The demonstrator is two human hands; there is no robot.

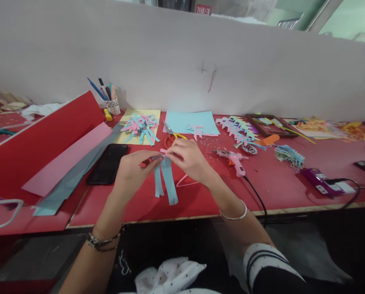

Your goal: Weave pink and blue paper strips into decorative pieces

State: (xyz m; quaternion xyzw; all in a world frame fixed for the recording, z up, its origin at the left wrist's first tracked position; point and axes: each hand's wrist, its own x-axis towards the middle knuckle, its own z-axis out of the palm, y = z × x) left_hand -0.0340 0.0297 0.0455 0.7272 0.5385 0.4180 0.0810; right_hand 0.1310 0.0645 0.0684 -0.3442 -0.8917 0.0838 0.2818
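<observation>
My left hand point(132, 165) and my right hand point(191, 159) meet above the red table point(277, 183), both pinching the top of a bundle of blue paper strips point(166, 179) that hangs down between them. A small pink strip shows at the pinch. A thin pink strip point(185, 181) lies on the table just under my right wrist. Both wrists wear bracelets.
A black phone point(107, 163) lies left of my hands beside red, pink and grey-blue sheets point(63, 159). Behind are a pile of cut strips point(141, 126), scissors point(171, 134), a blue sheet point(190, 121), a pink glue gun point(234, 159) with its cord, and a purple device point(319, 181).
</observation>
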